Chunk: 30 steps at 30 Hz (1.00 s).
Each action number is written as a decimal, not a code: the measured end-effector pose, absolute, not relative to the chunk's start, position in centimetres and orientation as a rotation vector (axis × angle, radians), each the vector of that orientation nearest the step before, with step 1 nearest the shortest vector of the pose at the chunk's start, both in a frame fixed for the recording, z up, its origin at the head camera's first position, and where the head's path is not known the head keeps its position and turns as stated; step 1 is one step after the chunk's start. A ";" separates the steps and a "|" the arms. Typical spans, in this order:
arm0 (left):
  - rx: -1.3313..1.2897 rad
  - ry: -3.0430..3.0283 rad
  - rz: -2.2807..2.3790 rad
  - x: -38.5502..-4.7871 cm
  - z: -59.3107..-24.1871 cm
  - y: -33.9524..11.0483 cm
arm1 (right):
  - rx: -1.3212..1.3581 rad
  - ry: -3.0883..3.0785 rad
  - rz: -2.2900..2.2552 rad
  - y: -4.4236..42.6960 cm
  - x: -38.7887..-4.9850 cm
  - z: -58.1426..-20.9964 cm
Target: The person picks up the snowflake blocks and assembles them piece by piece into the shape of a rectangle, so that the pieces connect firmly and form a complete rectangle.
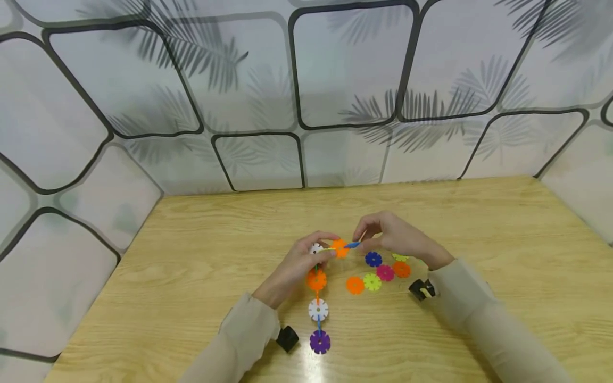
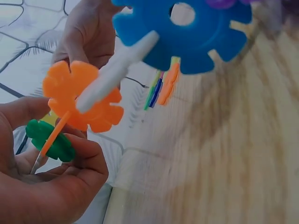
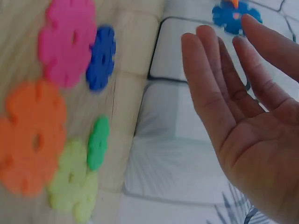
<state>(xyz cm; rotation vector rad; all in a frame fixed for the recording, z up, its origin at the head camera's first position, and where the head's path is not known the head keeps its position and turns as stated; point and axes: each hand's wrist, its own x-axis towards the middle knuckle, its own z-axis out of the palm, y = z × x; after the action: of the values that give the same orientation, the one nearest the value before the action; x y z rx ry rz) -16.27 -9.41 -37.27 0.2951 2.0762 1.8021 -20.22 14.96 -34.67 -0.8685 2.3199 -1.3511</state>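
Notched plastic snowflake discs are slotted edge to edge into a chain. In the head view it runs up from a purple disc through a white disc and an orange disc to my left hand. That hand pinches the chain near its upper bend; the left wrist view shows its fingers around a green disc. Beyond them another orange disc carries a blue disc. My right hand pinches the blue disc's edge between thumb and forefinger, its other fingers extended.
Loose discs lie on the wooden table below my right hand: dark blue, pink, orange, yellow-green and others. A patterned wall stands behind the table. Black wrist mounts sit at both cuffs.
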 end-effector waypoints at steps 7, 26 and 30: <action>0.352 2.059 1.839 -16.5 -37.6 -9.6 | -0.700 2.323 -1.359 17.8 -22.2 -34.4; 0.305 2.056 1.845 -16.8 -37.3 -10.1 | -0.531 2.337 -1.190 19.8 -23.7 -34.4; 0.291 2.044 1.861 -16.8 -37.3 -10.0 | -0.530 2.350 -1.153 20.0 -23.9 -34.7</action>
<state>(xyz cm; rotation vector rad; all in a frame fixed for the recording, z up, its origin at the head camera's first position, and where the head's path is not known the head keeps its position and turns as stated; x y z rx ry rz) -16.76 -10.02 -37.33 0.2909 2.0441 1.8610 -23.85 20.03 -34.70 -0.5296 2.3504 -1.1528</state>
